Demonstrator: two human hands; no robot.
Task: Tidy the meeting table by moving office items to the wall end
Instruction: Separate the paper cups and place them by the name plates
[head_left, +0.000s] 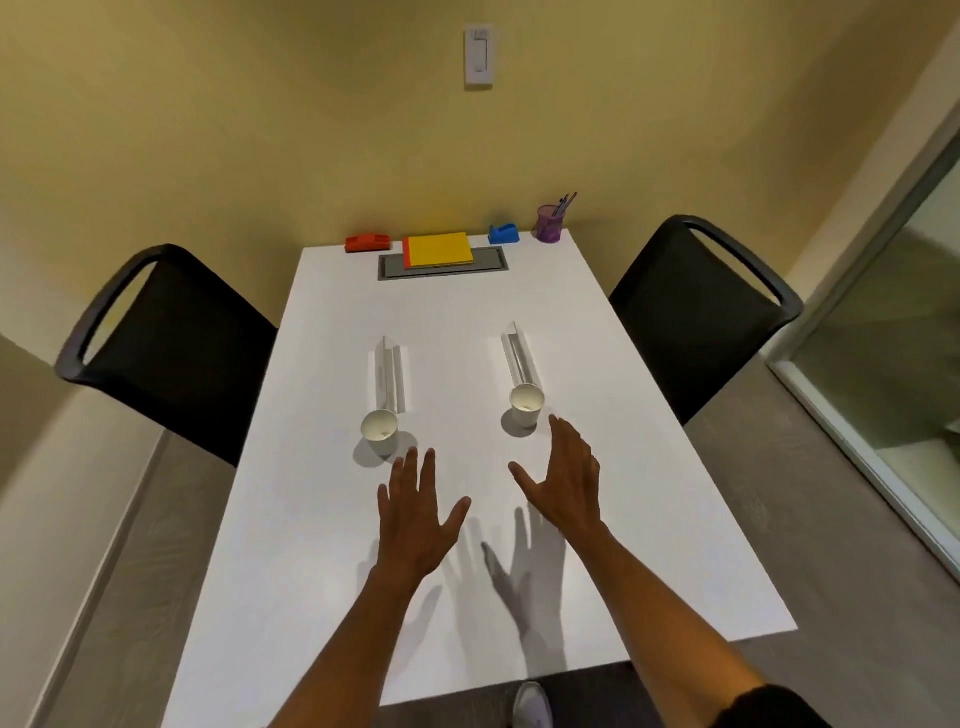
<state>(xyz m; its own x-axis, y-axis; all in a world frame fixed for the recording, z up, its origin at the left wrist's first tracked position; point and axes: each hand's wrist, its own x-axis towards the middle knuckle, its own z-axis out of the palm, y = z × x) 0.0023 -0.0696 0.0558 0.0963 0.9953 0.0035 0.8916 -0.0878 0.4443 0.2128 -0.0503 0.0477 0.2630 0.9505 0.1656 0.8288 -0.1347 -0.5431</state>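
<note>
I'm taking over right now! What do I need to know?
Left hand and right hand are both open above the table, holding nothing.
Already at the wall end: red stapler, yellow notepad, blue tape dispenser, purple pen cup.
Still mid-table: two paper cups and two name stands.
Probably move those next.

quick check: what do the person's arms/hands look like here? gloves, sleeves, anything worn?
Both hands are bare: no gloves, rings or watch visible on the left hand or right hand. Forearms are uncovered. A dark sleeve shows on the right arm at the bottom edge; no sleeve is in view on the left arm.
</note>
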